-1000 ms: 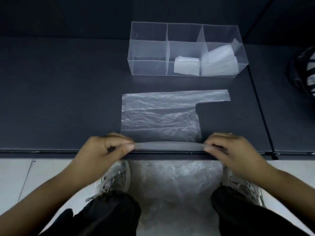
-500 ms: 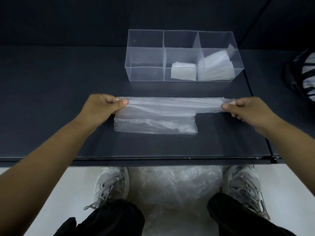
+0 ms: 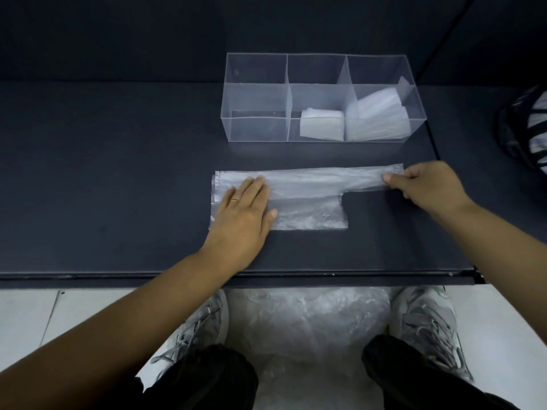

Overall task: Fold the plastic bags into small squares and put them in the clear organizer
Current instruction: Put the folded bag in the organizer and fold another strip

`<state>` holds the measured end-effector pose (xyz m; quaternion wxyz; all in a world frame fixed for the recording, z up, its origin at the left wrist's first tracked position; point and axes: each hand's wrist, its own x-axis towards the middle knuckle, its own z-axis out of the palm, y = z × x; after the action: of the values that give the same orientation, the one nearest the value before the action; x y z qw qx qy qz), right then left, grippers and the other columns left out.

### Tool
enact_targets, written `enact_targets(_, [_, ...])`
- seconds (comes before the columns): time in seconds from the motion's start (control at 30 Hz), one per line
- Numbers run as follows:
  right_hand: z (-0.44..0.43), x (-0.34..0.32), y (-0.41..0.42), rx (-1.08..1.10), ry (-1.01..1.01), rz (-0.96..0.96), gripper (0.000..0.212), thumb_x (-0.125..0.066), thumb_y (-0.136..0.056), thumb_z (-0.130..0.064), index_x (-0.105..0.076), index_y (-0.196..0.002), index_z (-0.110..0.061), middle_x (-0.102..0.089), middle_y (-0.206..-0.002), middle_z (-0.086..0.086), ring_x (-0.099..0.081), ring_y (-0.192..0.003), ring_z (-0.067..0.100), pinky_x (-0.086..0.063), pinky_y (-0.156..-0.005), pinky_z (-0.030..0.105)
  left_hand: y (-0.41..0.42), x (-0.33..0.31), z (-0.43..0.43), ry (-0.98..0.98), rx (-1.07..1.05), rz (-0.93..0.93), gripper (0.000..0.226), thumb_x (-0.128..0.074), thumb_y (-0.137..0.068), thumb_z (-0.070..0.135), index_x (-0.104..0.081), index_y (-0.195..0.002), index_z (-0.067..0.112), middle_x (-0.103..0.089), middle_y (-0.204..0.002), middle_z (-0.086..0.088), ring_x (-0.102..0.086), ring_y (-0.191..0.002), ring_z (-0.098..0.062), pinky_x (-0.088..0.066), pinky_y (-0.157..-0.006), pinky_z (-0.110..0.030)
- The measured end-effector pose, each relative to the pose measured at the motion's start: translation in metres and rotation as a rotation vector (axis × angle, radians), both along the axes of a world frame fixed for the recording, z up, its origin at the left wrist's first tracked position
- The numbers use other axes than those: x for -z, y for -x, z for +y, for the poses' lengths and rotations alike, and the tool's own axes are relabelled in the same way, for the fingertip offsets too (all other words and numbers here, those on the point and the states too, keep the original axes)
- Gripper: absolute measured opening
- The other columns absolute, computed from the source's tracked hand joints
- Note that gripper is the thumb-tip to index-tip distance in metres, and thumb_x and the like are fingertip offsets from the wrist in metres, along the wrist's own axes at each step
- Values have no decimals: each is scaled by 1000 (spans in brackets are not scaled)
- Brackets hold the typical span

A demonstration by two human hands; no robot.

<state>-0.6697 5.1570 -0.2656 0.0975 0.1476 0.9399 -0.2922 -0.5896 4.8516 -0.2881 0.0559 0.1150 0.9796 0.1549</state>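
A clear plastic bag [image 3: 307, 202] lies folded lengthwise on the dark table [image 3: 118, 187], its handle strip reaching to the right. My left hand [image 3: 245, 211] lies flat on the bag's left part, fingers straight. My right hand [image 3: 426, 187] pinches the end of the handle strip against the table. Behind the bag stands the clear organizer [image 3: 254, 134] with three compartments. The left one is empty, a folded white square [image 3: 322, 128] sits in the middle one, and folded bags [image 3: 379, 119] fill the right one.
A heap of loose plastic bags [image 3: 307, 324] lies on the floor between my shoes, below the table's front edge [image 3: 118, 275]. A dark striped object [image 3: 527, 131] sits at the far right of the table.
The near edge of the bag was lifted from the table front and folded over to the far side. My left hand let go of its pinch and now presses flat on the bag.
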Motion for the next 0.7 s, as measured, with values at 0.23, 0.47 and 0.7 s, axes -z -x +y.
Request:
enact_targets(0.23, [-111, -19, -28, -444, -60, 504, 32, -59, -86, -9, -60, -118, -7, -53, -123, 16, -50, -115, 31, -35, -101, 34, -13, 14, -1, 186, 0, 7, 63, 9, -92, 54, 10, -148, 25, 14, -158, 4, 16, -146, -16, 17, -115, -43])
enact_targets(0.47, [-160, 35, -43, -799, -265, 214, 62, -24, -101, -48, -8, -153, -19, -2, -162, 0, 4, -148, 13, 7, -119, 35, -15, 21, -1, 228, -44, 8, 65, 12, -88, 50, 14, -148, 24, 15, -159, 2, 19, -145, -21, 14, -116, -47])
enact_targets(0.7, [-66, 45, -29, -630, -485, 221, 71, -18, -94, -58, -13, -153, -19, -7, -162, 3, -3, -149, 18, 6, -118, 38, -18, 20, -23, 221, -176, -8, 74, 8, -88, 59, 4, -153, 22, 7, -161, -5, 12, -147, -23, 10, -117, -47])
